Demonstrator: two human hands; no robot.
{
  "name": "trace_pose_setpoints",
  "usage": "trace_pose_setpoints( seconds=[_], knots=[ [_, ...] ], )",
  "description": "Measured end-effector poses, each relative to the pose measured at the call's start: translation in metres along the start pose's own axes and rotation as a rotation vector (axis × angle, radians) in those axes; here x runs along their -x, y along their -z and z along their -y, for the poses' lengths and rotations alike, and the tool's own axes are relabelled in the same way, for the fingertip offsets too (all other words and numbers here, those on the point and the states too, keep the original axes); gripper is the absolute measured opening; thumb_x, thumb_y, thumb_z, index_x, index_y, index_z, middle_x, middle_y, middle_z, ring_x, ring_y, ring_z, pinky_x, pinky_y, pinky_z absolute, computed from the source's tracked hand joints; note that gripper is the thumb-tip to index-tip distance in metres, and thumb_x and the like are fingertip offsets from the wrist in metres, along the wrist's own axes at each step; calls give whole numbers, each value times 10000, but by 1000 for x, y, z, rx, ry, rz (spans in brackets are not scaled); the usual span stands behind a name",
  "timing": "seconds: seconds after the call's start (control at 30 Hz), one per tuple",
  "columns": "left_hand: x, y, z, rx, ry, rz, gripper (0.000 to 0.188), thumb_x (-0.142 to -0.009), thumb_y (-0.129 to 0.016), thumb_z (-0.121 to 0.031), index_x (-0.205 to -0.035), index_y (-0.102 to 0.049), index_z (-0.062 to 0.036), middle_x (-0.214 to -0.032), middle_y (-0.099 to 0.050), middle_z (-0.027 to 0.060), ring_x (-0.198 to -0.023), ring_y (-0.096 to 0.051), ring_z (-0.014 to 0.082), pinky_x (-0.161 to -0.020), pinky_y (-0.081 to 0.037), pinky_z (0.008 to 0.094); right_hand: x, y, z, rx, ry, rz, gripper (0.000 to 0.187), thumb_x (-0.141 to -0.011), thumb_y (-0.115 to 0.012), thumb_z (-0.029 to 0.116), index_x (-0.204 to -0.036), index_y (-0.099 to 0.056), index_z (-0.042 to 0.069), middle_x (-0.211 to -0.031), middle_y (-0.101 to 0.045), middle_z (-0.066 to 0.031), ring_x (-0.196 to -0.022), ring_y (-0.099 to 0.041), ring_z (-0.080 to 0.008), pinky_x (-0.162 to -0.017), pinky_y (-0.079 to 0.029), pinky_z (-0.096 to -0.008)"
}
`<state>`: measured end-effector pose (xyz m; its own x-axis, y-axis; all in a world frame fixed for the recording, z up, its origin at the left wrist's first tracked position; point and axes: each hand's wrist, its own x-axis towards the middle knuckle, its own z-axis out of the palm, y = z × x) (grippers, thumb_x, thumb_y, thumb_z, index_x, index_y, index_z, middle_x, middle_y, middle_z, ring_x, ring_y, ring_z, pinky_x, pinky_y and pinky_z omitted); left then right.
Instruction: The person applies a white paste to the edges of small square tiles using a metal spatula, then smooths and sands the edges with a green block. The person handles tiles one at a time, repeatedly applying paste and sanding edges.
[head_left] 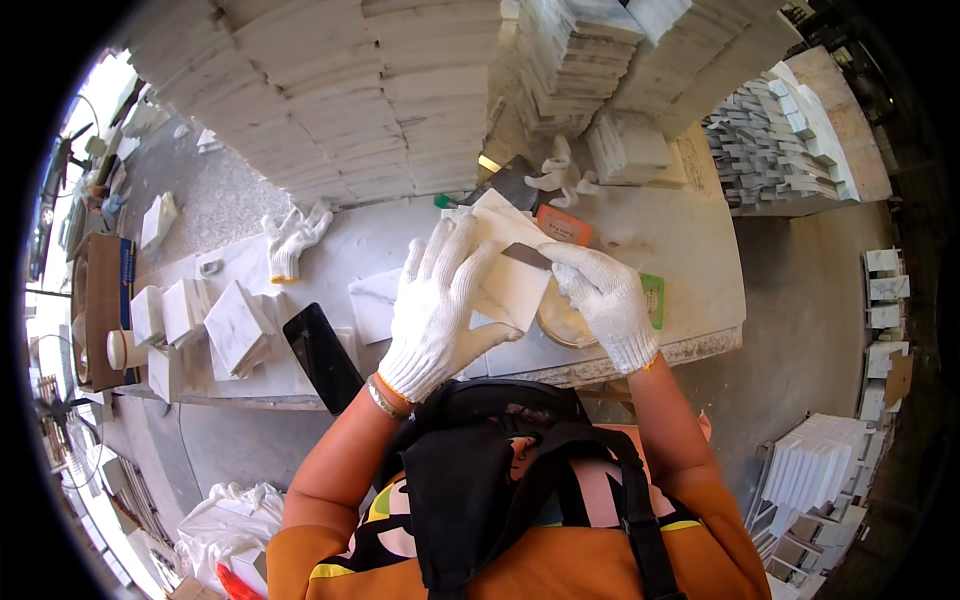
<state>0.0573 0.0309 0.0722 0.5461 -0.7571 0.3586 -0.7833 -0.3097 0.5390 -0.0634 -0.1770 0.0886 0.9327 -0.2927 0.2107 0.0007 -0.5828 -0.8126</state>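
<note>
My left hand (440, 300), in a white knit glove, steadies a white marble tile (512, 290), fingers along its left side and thumb at its near edge. In my gloved right hand (605, 300), thumb and fingers pinch a thin grey-brown scraper (527, 256), which lies against the tile's face near its right corner. Another pale tile (500, 208) shows behind this one. Partly under my right hand sits a round tin (565, 322) with pale contents. An orange packet (563, 226) and a green pad (652, 300) lie close by.
Tall stacks of marble tiles (330, 90) stand along the worktable's (700, 260) far side. A black phone (322, 355), loose tiles (238, 328) and an empty glove (296, 240) lie to the left. Another glove (562, 175) rests beyond the packet. More tiles (815, 460) are stacked at lower right.
</note>
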Motion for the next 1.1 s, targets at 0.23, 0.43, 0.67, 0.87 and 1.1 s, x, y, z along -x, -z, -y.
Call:
trace_pose_setpoints(
  seconds=[0.23, 0.43, 0.67, 0.87, 1.1],
  knots=[
    [0, 2, -1, 3, 1, 13, 958, -553, -950, -405, -1368, -560, -87, -1528, -460, 193, -1452, -386, 427, -1173, -319, 603, 0, -2, 12, -21, -111, -43, 280, -934, -664, 22, -1206, -728, 30, -1030, -750, -115, -886, -707, -204, -824, -562, -314],
    [4, -5, 6, 7, -9, -16, 966, -545, -953, -401, -1372, -559, -97, -1525, -466, 185, -1451, -391, 416, -1173, -322, 601, 28, -22, 22, 121, 50, -8, 266, -943, -681, 52, -1204, -728, 34, -1054, -758, -127, -904, -719, -202, -803, -563, -327],
    [1, -1, 4, 27, -20, 28, 1043, -518, -970, -356, -1418, -512, -94, -1536, -457, 217, -1442, -393, 458, -1180, -312, 583, 17, -15, 19, 78, -22, -95, 227, -945, -689, 60, -1166, -737, 36, -1038, -756, -132, -853, -724, -220, -765, -570, -327],
    [2, 7, 3, 4, 14, 97, 1093, -504, -973, -367, -1449, -496, -94, -1555, -430, 237, -1467, -351, 473, -1184, -295, 599, 55, -20, 39, -148, -108, 14, 249, -956, -673, 59, -1195, -725, 9, -1010, -754, -104, -856, -708, -138, -742, -570, -285],
    [-11, 5, -10, -218, -121, 101, 828, -593, -920, -372, -1306, -609, -88, -1474, -481, 181, -1430, -365, 460, -1131, -348, 604, 70, 7, 35, -556, -538, -230, 475, -976, -645, 102, -1435, -569, 4, -923, -724, -105, -779, -667, -135, -690, -534, -266]
  ],
)
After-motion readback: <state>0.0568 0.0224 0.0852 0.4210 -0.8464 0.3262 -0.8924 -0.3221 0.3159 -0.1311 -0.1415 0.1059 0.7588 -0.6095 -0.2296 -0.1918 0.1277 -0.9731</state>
